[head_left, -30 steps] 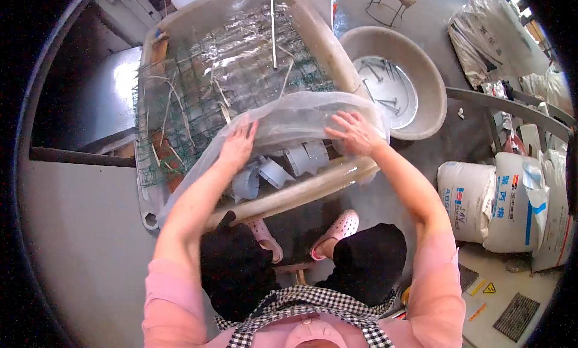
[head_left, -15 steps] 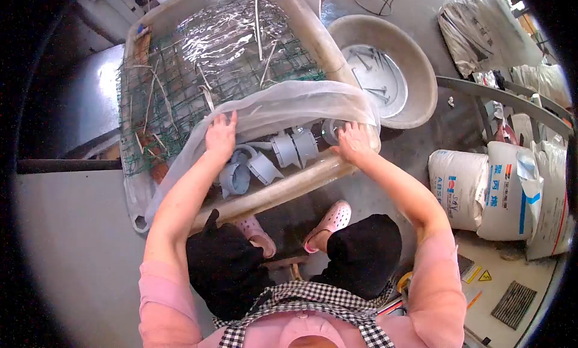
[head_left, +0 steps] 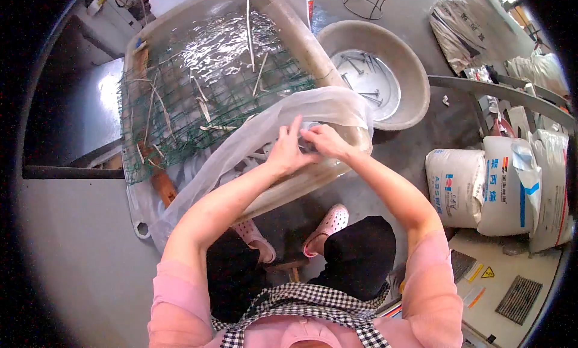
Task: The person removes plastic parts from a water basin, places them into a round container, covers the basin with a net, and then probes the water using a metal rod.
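My right grip, the right hand (head_left: pixel 328 141), pinches a grey plastic fitting (head_left: pixel 308 129); my left hand (head_left: pixel 286 150) meets it there, its closure partly hidden, so I cannot tell its hold; the fitting is above the near end of the tub (head_left: pixel 310 54), beside the white mesh sheet (head_left: pixel 337 98); green wire grid (head_left: pixel 180 101) spans beyond; a round basin (head_left: pixel 416 86) stands to the right.

From the head, the camera looks forward and steeply down into the nearby tub (head_left: pixel 302 42).
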The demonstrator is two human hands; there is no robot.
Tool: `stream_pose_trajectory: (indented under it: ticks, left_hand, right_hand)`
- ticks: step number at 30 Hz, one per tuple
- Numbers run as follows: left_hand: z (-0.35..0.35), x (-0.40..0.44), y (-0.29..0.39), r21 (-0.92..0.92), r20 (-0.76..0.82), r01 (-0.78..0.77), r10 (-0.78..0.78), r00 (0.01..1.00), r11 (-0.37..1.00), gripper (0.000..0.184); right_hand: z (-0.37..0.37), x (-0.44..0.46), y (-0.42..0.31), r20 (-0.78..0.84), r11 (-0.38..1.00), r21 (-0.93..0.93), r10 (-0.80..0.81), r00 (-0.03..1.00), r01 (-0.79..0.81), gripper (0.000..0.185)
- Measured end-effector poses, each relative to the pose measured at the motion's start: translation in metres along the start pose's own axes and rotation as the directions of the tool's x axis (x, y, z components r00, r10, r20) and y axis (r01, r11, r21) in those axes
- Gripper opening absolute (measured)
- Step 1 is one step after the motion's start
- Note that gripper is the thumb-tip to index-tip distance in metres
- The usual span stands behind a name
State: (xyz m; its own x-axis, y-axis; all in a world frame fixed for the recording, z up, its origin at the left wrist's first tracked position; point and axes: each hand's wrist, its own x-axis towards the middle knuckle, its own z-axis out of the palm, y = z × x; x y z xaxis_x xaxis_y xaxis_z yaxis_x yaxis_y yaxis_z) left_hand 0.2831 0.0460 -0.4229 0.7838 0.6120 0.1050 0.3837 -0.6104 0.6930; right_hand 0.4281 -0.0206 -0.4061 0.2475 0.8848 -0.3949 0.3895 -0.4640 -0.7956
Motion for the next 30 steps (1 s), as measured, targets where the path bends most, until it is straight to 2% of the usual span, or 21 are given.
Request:
stream_pose_trajectory:
  ticks: [2, 3, 4, 5, 7, 9, 10, 12, 13, 15, 16, 17, 18, 19, 20, 24, 25, 26, 27, 29, 30]
  left_hand:
    - [0.002, 0.018, -0.023, -0.137, -0.069, 0.044, -0.054, 0.996, 0.99, 0.062]
    - [-0.014, 0.023, -0.022, -0.229, 0.012, 0.122, -0.122, 0.992, 0.966, 0.05]
    - [-0.019, 0.027, -0.031, -0.34, 0.015, 0.127, -0.129, 0.991, 0.932, 0.041]
    - [-0.024, 0.026, -0.041, -0.319, 0.006, 0.108, -0.112, 0.994, 0.942, 0.041]
    - [-0.048, 0.023, -0.043, -0.294, 0.001, 0.091, -0.095, 0.995, 0.952, 0.04]
    - [-0.068, 0.022, -0.048, -0.577, 0.14, 0.245, -0.201, 0.969, 0.779, 0.038]
    - [-0.087, 0.019, -0.033, -0.633, 0.211, 0.347, -0.277, 0.937, 0.692, 0.036]
    - [-0.097, 0.017, -0.046, -0.792, 0.283, 0.38, -0.264, 0.922, 0.478, 0.038]
    - [-0.102, 0.014, -0.046, -0.787, 0.284, 0.38, -0.262, 0.922, 0.485, 0.038]
    - [-0.113, 0.005, -0.043, -0.808, 0.313, 0.419, -0.301, 0.901, 0.414, 0.039]
    - [-0.115, 0.0, -0.048, -0.806, 0.31, 0.416, -0.297, 0.903, 0.422, 0.039]
    - [-0.115, -0.004, -0.056, -0.835, 0.317, 0.405, -0.275, 0.908, 0.373, 0.039]
    - [-0.115, -0.009, -0.06, -0.861, 0.324, 0.395, -0.254, 0.911, 0.321, 0.039]
    - [-0.122, -0.011, -0.048, -0.868, 0.336, 0.41, -0.275, 0.901, 0.282, 0.037]
    - [-0.124, -0.013, -0.051, -0.867, 0.333, 0.408, -0.277, 0.901, 0.285, 0.037]
    - [-0.13, -0.014, -0.069, -0.883, 0.299, 0.381, -0.296, 0.907, 0.275, 0.035]
    - [-0.135, -0.011, -0.064, -0.89, 0.335, 0.405, -0.3, 0.893, 0.212, 0.035]
    - [-0.138, -0.007, -0.06, -0.892, 0.37, 0.427, -0.303, 0.878, 0.147, 0.036]
    - [-0.134, -0.001, -0.054, -0.906, 0.337, 0.404, -0.36, 0.87, 0.127, 0.038]
    - [-0.128, 0.012, -0.05, -0.914, 0.3, 0.377, -0.377, 0.876, 0.15, 0.038]
    - [-0.125, 0.017, -0.045, -0.92, 0.262, 0.351, -0.394, 0.881, 0.174, 0.039]
  right_hand:
    - [-0.007, -0.011, -0.012, 0.032, 0.997, -0.062, -0.04, 0.999, 0.042, 0.037]
    - [-0.012, -0.013, -0.008, -0.064, 0.989, -0.091, -0.12, 0.991, 0.114, 0.035]
    - [-0.019, -0.014, -0.004, -0.158, 0.975, -0.127, -0.202, 0.966, 0.183, 0.033]
    - [-0.028, -0.014, 0.002, -0.197, 0.946, -0.304, -0.177, 0.964, 0.112, 0.023]
    - [-0.043, -0.01, 0.024, -0.043, 0.899, -0.432, 0.056, 0.998, -0.069, 0.02]
    - [-0.039, 0.001, 0.044, 0.069, 0.894, -0.409, 0.229, 0.971, -0.182, 0.02]
    - [-0.032, 0.009, 0.054, 0.073, 0.915, -0.325, 0.274, 0.959, -0.237, 0.021]
    - [-0.01, 0.028, 0.067, 0.022, 0.929, 0.047, 0.367, 0.93, -0.367, 0.023]
    - [0.001, 0.039, 0.071, 0.004, 0.862, 0.303, 0.426, 0.905, -0.407, 0.024]
    - [0.024, 0.065, 0.08, -0.018, 0.604, 0.713, 0.523, 0.852, -0.356, 0.028]
    - [0.036, 0.086, 0.092, -0.057, 0.522, 0.808, 0.532, 0.845, -0.275, 0.03]
    - [0.058, 0.127, 0.136, -0.105, 0.527, 0.828, 0.485, 0.868, -0.194, 0.031]
    - [0.068, 0.143, 0.152, -0.281, 0.681, 0.728, 0.401, 0.872, -0.079, 0.033]
    - [0.067, 0.139, 0.133, -0.446, 0.811, 0.585, 0.303, 0.842, 0.018, 0.036]
    - [0.062, 0.126, 0.121, -0.487, 0.866, 0.5, 0.294, 0.822, -0.013, 0.039]
    - [0.04, 0.109, 0.106, -0.352, 0.931, 0.348, 0.244, 0.904, -0.116, 0.045]
    - [0.033, 0.106, 0.101, -0.355, 0.994, -0.055, 0.069, 0.932, -0.095, 0.047]
    - [0.029, 0.1, 0.096, -0.323, 0.963, -0.258, -0.011, 0.946, -0.077, 0.048]
    - [0.024, 0.092, 0.088, -0.287, 0.892, -0.45, -0.092, 0.953, -0.05, 0.05]
    - [0.016, 0.056, 0.056, -0.298, 0.943, -0.269, 0.112, 0.948, -0.196, 0.054]
    - [0.016, 0.047, 0.049, -0.298, 0.943, -0.269, 0.113, 0.948, -0.198, 0.054]
